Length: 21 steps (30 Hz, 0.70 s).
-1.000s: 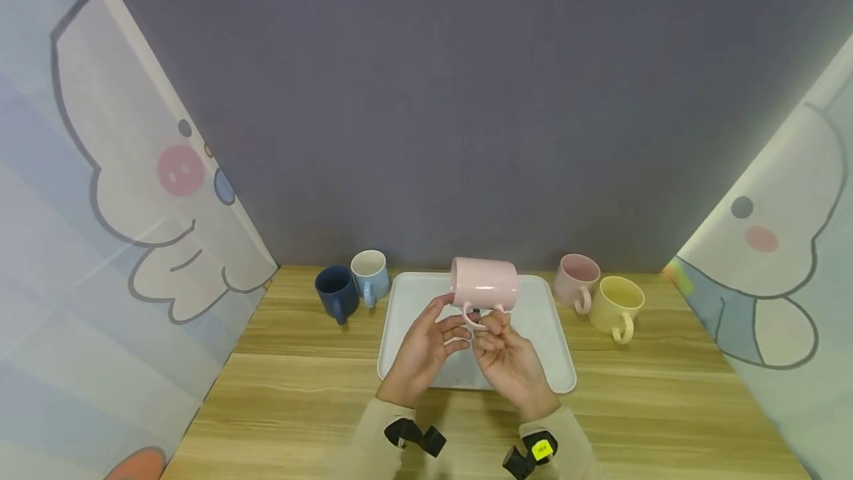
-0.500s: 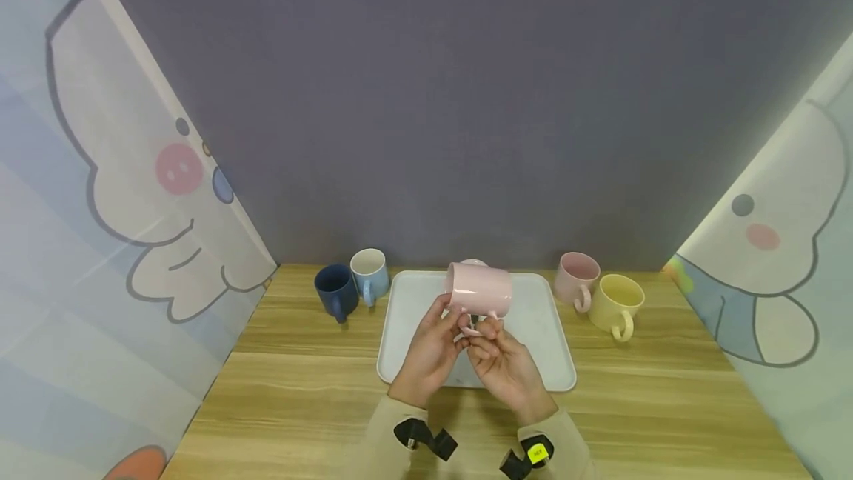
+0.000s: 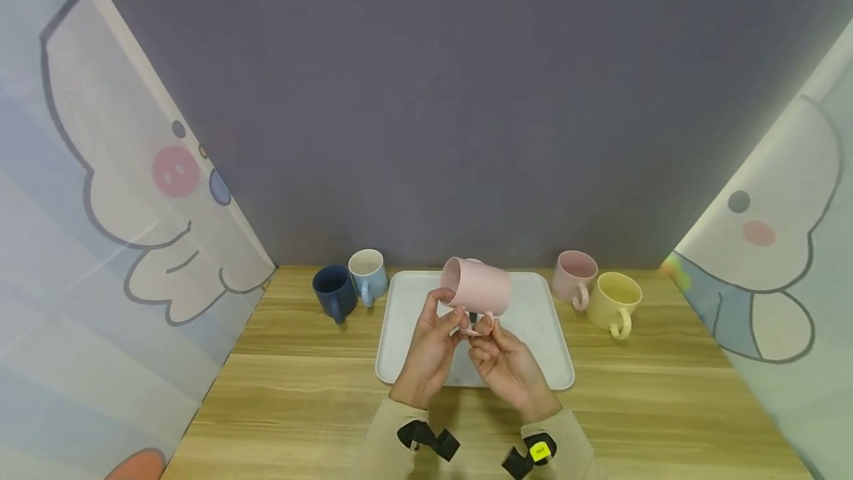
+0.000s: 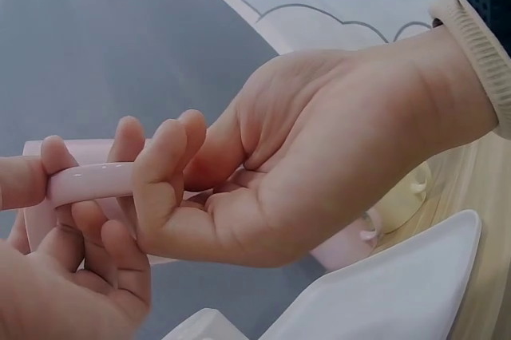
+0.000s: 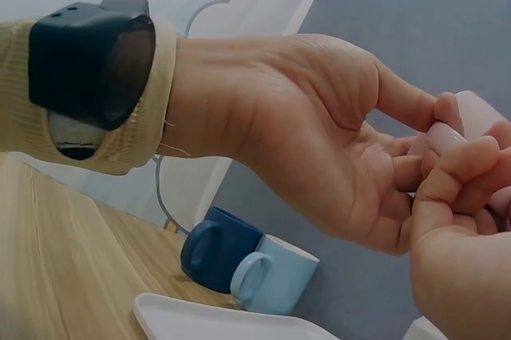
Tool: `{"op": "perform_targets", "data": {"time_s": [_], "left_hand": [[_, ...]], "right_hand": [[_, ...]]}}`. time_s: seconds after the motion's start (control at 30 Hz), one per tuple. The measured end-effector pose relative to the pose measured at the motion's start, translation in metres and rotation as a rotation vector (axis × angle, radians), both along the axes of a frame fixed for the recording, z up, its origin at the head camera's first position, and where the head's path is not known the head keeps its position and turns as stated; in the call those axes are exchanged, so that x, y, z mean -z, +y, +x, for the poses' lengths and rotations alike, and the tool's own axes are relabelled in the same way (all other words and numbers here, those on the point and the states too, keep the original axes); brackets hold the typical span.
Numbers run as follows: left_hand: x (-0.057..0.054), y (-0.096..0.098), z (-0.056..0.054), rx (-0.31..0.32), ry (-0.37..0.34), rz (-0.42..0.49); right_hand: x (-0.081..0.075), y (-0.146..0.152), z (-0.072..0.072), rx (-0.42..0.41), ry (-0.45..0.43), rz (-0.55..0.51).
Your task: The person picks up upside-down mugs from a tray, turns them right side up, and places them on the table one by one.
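A glossy pink mug (image 3: 483,286) is held on its side over the white tray (image 3: 549,339), its mouth facing left and its handle (image 4: 100,180) pointing down toward the person. My left hand (image 3: 428,354) has its index finger at the rim and its thumb by the handle. Thumb and fingers of my right hand (image 3: 512,372) pinch the handle from the other side. In both wrist views the fingers of the two hands overlap around the handle and partly hide it.
To the tray's left stand a dark blue mug (image 3: 335,291) and a light blue mug (image 3: 369,276). To its right are another pink mug (image 3: 574,275) and a yellow mug (image 3: 614,302). Behind the wooden table (image 3: 293,406) rises a grey backdrop (image 3: 426,110).
The left hand has come in to the right and taken hold at the handle and rim. The mug has turned so that more of its mouth shows.
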<state>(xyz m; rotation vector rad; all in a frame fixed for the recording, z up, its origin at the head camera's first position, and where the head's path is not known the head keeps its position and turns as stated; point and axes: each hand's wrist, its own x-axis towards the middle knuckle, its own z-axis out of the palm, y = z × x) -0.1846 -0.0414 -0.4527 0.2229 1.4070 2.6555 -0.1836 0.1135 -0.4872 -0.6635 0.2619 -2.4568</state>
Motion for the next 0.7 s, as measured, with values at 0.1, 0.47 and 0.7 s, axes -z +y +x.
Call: {"op": "perform_targets", "data": {"time_s": [0.1, 0.47, 0.7], "left_hand": [[-0.0004, 0.0006, 0.0008, -0.01, 0.014, -0.003], [0.0042, 0.0008, 0.0007, -0.029, 0.077, -0.009], [0.006, 0.0, 0.0, -0.048, 0.102, -0.038]], "right_hand": [[0.0001, -0.0002, 0.0006, 0.005, -0.004, 0.003], [0.0023, 0.0007, 0.001, 0.019, -0.02, 0.057], [-0.006, 0.0071, 0.0052, 0.174, -0.046, 0.468]]}}
